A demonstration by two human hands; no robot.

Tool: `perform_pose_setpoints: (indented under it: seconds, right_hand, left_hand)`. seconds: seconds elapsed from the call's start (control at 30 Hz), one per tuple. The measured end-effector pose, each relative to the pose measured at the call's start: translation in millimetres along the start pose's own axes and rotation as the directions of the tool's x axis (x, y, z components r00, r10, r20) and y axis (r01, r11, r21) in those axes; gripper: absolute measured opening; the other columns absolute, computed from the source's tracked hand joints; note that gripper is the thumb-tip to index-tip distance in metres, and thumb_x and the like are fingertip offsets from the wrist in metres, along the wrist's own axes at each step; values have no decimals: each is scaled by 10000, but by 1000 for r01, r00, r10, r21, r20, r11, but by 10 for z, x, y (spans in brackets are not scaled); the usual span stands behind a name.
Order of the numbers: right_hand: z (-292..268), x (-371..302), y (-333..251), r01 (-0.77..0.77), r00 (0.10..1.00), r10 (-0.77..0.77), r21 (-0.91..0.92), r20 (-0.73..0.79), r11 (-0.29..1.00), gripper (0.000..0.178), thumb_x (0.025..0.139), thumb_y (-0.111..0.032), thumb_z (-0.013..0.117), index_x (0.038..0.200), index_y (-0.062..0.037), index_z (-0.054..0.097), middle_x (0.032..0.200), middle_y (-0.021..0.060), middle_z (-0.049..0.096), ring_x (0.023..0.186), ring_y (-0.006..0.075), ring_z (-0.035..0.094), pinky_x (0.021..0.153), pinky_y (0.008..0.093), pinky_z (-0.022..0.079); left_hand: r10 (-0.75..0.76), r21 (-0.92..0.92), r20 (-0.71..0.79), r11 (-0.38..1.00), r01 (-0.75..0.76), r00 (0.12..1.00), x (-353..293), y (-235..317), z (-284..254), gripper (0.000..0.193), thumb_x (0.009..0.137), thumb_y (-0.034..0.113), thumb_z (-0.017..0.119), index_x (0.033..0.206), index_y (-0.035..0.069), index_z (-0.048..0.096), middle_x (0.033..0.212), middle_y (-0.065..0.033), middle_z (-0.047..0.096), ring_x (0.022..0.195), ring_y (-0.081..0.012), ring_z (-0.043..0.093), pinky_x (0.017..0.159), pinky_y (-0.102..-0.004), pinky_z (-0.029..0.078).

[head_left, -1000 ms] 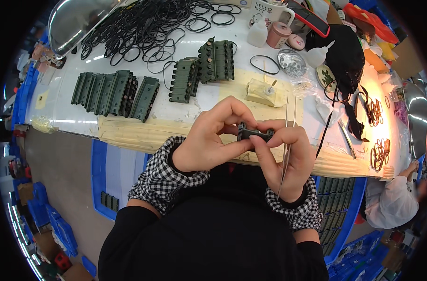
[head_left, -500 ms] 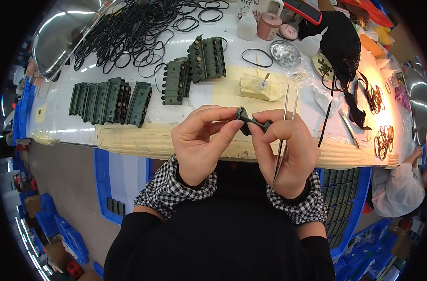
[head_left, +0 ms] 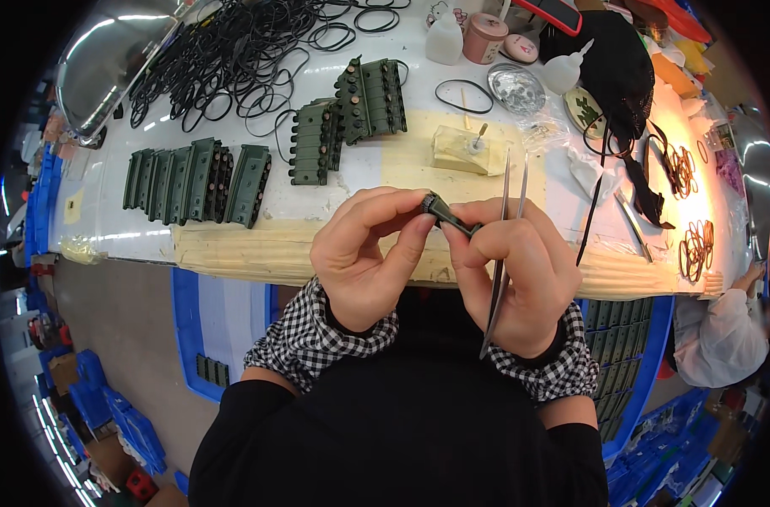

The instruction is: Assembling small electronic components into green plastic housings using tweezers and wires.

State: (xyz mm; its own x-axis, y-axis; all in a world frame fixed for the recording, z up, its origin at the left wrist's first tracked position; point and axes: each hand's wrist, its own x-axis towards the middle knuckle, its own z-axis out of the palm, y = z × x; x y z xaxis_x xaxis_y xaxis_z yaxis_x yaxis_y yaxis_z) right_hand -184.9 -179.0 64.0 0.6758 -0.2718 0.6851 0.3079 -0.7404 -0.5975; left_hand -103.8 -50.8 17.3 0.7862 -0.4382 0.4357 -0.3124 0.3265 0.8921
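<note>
Pinching a small dark part [head_left: 446, 216] between them, the left hand [head_left: 364, 258] and right hand [head_left: 513, 270] met above the table's taped edge [head_left: 258, 249]; tweezers [head_left: 501, 253] sat tucked in the right palm.

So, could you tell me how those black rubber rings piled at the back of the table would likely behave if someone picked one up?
The black rubber rings look thin and lie in bent, overlapping loops, so one would probably flop and sag instead of holding a circle. They seem light for their size. Tangled as the pile is, lifting one may well drag neighbours along.
</note>
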Motion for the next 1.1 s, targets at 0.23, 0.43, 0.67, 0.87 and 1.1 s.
perform_pose_setpoints:
  seconds: [0.23, 0.43, 0.67, 0.87, 1.1]
  right_hand:
    - [72, -65, 74, 1, 997, 4, 65, -82, 998, 240, 691, 81, 746, 741, -43, 547, 806, 152, 651, 653, 229, 641, 521, 293, 495]
    - [130, -97, 122, -6, 991, 24, 135, -134, 991, 276, 705, 99, 749, 747, -40, 513, 798, 157, 655, 685, 222, 656, 535, 283, 505]
    - [113, -93, 105, -21, 995, 35, 147, -98, 989, 281, 706, 117, 731, 735, -39, 499, 751, 142, 635, 710, 239, 667, 561, 282, 513]
    - [88, -97, 202, -151, 984, 169, 271, -46, 951, 254, 745, 106, 712, 788, -40, 509, 828, 131, 645, 728, 194, 642, 645, 269, 504]
    - [33, -71, 250, -503, 860, 451, 552, 239, 665, 266, 806, 55, 708, 876, -40, 470, 1004, 105, 632, 864, 89, 584, 773, 233, 483]
  left_hand:
    - [80, 20, 29, 997, -81, 996, 50, -39, -18, 301, 808, -100, 677, 1100, -57, 619, 1023, -138, 622, 921, -170, 637, 818, -259, 536]
    - [95, 78, 34, 992, -98, 995, 61, 10, -36, 309, 775, -96, 703, 1074, -41, 645, 1006, -135, 634, 894, -190, 632, 784, -270, 516]
    - [136, 184, -3, 974, -133, 991, 1, 19, -5, 313, 755, -86, 718, 1058, -24, 672, 990, -140, 649, 908, -209, 635, 788, -277, 506]
    - [118, 192, 116, 972, -139, 986, 104, -4, -79, 329, 788, -72, 697, 1111, -29, 645, 1004, -139, 642, 957, -192, 632, 812, -272, 523]
    - [-310, -166, 246, 920, 354, 919, 195, 107, -141, 398, 854, -51, 651, 1235, -58, 538, 1052, -112, 626, 1016, -146, 603, 874, -284, 547]
